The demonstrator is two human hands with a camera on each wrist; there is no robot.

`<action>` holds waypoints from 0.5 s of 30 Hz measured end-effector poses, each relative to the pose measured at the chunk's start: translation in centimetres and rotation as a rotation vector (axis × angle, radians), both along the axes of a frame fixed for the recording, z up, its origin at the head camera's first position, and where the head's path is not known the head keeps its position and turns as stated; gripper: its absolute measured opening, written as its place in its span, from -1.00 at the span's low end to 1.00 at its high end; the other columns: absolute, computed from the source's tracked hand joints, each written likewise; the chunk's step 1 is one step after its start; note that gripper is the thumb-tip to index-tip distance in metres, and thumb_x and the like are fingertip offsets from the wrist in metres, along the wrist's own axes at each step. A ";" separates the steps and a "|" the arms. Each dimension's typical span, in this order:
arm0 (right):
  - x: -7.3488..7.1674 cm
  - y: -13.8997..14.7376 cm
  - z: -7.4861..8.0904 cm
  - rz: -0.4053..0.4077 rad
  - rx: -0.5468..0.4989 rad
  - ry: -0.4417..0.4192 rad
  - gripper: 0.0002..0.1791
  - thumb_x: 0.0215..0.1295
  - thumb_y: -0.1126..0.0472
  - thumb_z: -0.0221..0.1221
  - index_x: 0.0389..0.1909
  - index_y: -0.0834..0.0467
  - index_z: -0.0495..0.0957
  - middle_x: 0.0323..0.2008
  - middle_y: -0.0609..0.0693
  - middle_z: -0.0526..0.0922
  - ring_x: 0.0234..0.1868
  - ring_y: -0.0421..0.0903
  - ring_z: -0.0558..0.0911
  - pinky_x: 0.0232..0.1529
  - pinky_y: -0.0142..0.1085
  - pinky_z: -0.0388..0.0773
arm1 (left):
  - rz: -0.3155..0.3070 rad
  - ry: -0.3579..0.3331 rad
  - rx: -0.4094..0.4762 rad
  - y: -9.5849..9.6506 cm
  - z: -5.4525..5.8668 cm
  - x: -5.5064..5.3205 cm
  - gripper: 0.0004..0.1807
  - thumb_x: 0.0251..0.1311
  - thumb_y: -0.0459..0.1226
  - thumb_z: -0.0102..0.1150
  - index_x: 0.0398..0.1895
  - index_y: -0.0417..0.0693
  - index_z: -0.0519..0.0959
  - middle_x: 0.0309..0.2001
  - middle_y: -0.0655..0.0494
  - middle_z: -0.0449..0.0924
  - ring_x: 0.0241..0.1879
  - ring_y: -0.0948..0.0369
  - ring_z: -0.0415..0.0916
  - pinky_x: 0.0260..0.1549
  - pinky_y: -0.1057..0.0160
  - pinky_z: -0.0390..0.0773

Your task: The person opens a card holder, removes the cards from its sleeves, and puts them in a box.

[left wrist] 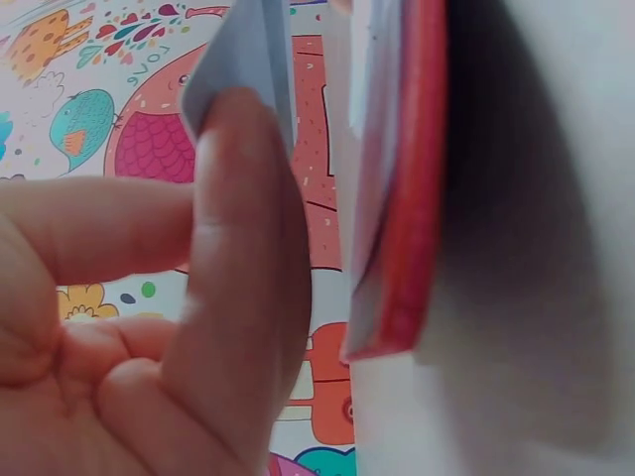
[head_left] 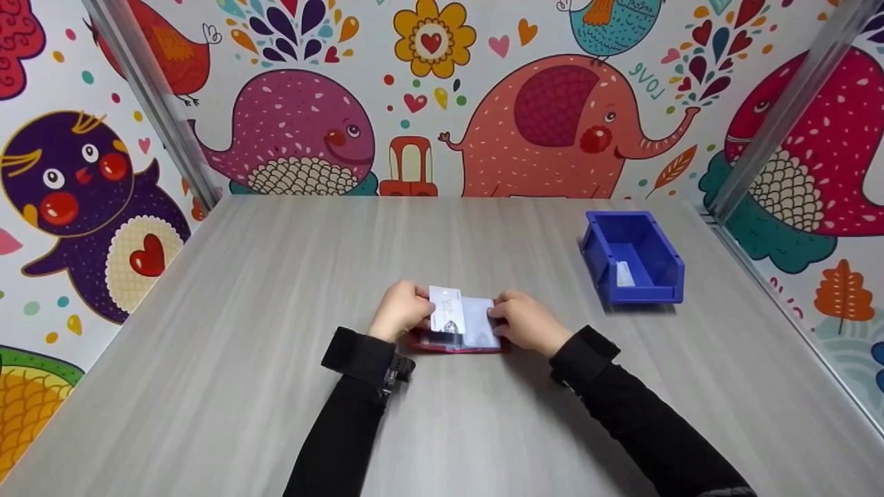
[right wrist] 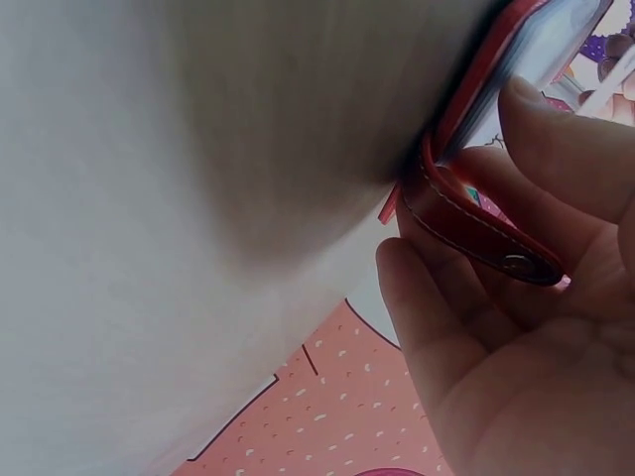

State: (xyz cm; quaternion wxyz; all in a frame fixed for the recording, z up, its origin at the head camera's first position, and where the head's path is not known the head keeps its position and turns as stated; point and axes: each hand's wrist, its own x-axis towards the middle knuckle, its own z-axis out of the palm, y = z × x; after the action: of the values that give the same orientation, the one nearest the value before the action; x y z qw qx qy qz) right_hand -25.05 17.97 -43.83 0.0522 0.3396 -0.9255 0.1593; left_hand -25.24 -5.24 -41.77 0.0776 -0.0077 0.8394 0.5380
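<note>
A red card holder (head_left: 456,348) lies unfolded on the table, its clear plastic sleeves (head_left: 481,321) facing up. Between thumb and finger my left hand (head_left: 400,309) pinches a white card (head_left: 445,304) printed with VIP, over the holder's left half. In the left wrist view the card (left wrist: 238,59) stands apart from the holder's red edge (left wrist: 417,178). My right hand (head_left: 530,321) grips the holder's right side, thumb on the sleeves. A red strap with a snap button (right wrist: 476,228) shows by the right fingers in the right wrist view.
A blue plastic bin (head_left: 642,276) stands at the right rear of the table, with a white card (head_left: 624,274) inside it. Patterned walls with cartoon animals enclose the grey wood-grain table (head_left: 276,276) at the back and sides.
</note>
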 end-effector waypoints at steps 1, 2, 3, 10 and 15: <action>0.0 0.0 0.0 0.000 0.000 -0.003 -0.82 0.07 0.40 0.38 -0.26 0.29 0.71 -0.31 0.12 0.56 -0.26 0.08 0.55 -0.15 -0.08 0.52 | 0.000 0.002 0.000 0.0 0.1 0.0 -0.76 0.07 -0.57 0.09 -0.17 -0.54 0.54 -0.32 -0.18 0.59 -0.46 0.11 0.58 -0.50 0.30 0.64; 0.0 0.0 0.0 -0.001 0.001 -0.005 -0.82 0.07 0.40 0.37 -0.26 0.29 0.71 -0.30 0.13 0.57 -0.25 0.08 0.55 -0.15 -0.08 0.52 | 0.001 0.004 0.001 0.0 0.2 0.0 -0.75 0.07 -0.57 0.09 -0.16 -0.54 0.54 -0.32 -0.18 0.60 -0.46 0.11 0.58 -0.50 0.31 0.64; 0.0 0.0 0.1 -0.002 0.001 -0.008 -0.81 0.08 0.40 0.37 -0.24 0.29 0.71 -0.30 0.13 0.57 -0.25 0.08 0.56 -0.15 -0.08 0.52 | 0.002 0.009 0.004 -0.1 0.3 0.1 -0.75 0.07 -0.57 0.09 -0.15 -0.54 0.54 -0.31 -0.19 0.59 -0.45 0.10 0.58 -0.49 0.31 0.64; 0.0 0.1 0.1 0.001 0.000 -0.017 -0.77 0.09 0.39 0.38 -0.19 0.32 0.71 -0.29 0.14 0.57 -0.24 0.09 0.57 -0.15 -0.08 0.53 | 0.005 0.059 0.028 -0.2 0.7 0.2 -0.74 0.06 -0.55 0.10 -0.15 -0.54 0.54 -0.33 -0.17 0.61 -0.41 0.05 0.60 -0.46 0.27 0.66; 0.0 0.3 0.1 0.004 -0.003 -0.027 -0.78 0.12 0.38 0.37 -0.19 0.32 0.71 -0.28 0.14 0.57 -0.23 0.08 0.56 -0.15 -0.09 0.53 | -0.004 0.078 0.039 -0.3 0.9 0.2 -0.72 0.07 -0.54 0.10 -0.13 -0.55 0.54 -0.30 -0.20 0.65 -0.41 0.06 0.60 -0.44 0.24 0.66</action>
State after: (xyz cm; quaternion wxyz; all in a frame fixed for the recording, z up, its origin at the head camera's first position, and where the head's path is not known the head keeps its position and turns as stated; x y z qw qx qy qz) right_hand -25.02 18.23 -43.71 0.0399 0.3390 -0.9253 0.1656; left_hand -24.99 -5.53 -40.87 0.0457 0.0164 0.8312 0.5539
